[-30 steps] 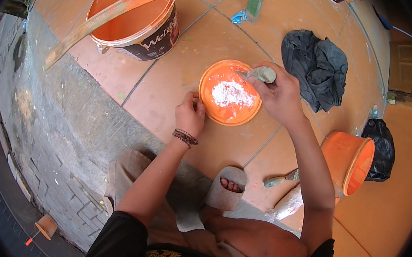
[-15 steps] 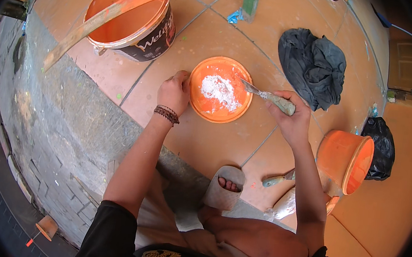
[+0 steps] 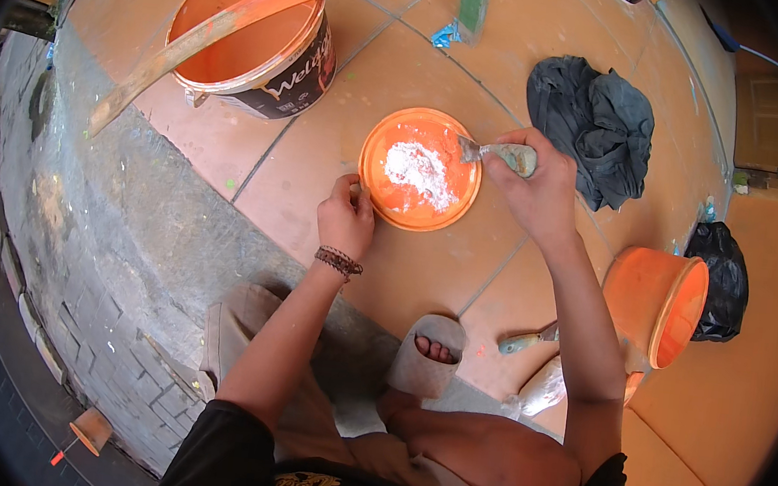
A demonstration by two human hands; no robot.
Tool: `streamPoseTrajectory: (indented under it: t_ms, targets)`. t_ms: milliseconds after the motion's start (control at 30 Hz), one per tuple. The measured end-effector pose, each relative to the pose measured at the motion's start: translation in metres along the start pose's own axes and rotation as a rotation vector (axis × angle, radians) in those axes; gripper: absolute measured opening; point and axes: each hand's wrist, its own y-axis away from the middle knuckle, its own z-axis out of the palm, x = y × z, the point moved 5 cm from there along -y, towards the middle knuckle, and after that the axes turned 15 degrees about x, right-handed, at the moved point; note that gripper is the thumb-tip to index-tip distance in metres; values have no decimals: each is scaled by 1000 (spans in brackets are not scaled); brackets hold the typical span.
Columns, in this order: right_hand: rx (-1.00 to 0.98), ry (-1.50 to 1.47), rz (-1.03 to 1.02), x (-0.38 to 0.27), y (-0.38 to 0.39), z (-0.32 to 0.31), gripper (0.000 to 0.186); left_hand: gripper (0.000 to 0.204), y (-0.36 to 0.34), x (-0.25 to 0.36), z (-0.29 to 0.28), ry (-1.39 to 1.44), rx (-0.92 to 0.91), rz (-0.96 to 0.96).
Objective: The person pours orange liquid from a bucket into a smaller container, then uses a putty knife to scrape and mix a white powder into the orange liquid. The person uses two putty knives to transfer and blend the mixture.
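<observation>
The white powder (image 3: pixel 419 170) lies heaped in the middle of the orange lid (image 3: pixel 378 162), which sits flat on the tiled floor (image 3: pixel 321 171) just in front of the big bucket (image 3: pixel 257 52). The right hand (image 3: pixel 537 187) grasps a putty knife (image 3: pixel 496 152), blade tip at the heap's far edge, while the left hand (image 3: pixel 346 220) pinches the lid's near rim. Working it well likely means holding that rim firm and scraping inward with a low blade, so powder stays on the lid.
</observation>
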Motion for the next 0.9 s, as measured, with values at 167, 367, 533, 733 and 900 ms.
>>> streamPoseTrajectory:
  t_ms: [167, 367, 533, 733, 900]
  targets:
    - [-65, -33, -28, -13, -19, 10, 23, 18, -13, 2, -1, -42, -36, 72]
    - [-137, -57, -99, -18, -24, 21, 23, 21, -11, -15, 4, 110, -60, -49]
    - [-165, -11, -123, -21, -21, 21, 24, 20, -10, -18, 6, 203, -27, -36]
    - [-159, -3, -98, -6, -20, 15, 24, 25, -4, -10, 3, 120, 85, 188]
    - [-184, -19, -111, -6, -17, 15, 23, 26, -3, -8, 6, 14, 172, 319]
